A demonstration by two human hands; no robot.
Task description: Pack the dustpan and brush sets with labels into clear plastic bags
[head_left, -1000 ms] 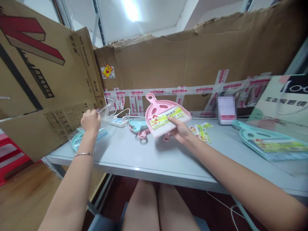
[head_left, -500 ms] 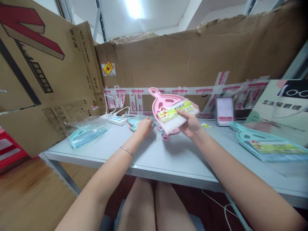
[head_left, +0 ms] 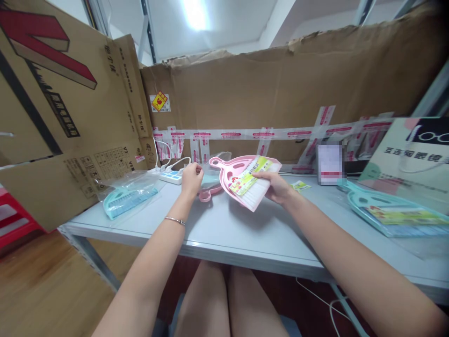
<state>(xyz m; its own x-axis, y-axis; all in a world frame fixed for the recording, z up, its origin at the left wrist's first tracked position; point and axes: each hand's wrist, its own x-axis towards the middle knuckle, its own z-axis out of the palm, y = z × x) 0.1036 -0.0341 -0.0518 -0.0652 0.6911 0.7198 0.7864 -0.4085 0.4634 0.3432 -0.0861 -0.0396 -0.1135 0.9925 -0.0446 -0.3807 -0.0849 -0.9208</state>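
Observation:
My right hand [head_left: 278, 187] grips a pink dustpan [head_left: 228, 174] by its right side, thumb on top. A white-bristled brush [head_left: 257, 189] with a yellow-green label [head_left: 249, 177] lies against the pan. They are held above the table, handle pointing left. To the left, my left hand [head_left: 192, 179] is raised with its fingers pinched together; what they hold, if anything, I cannot make out. Just right of that hand, a pink handle [head_left: 206, 195] and a teal piece [head_left: 209, 180] rest on the table, partly covered. Behind them shows clear plastic [head_left: 223, 158].
A bagged teal dustpan set [head_left: 128, 201] lies at the table's left, another teal dustpan [head_left: 382, 210] at the right. A power strip [head_left: 171, 176], a loose label [head_left: 300, 186], an upright screen [head_left: 330, 164] and a printed box [head_left: 410, 164] stand or lie along the back. Cardboard [head_left: 238, 93] walls the rear.
My right hand has lowered the pink dustpan and brush and turned them flatter. My left hand has moved left and slightly up, leaving the pink handle on the table more exposed.

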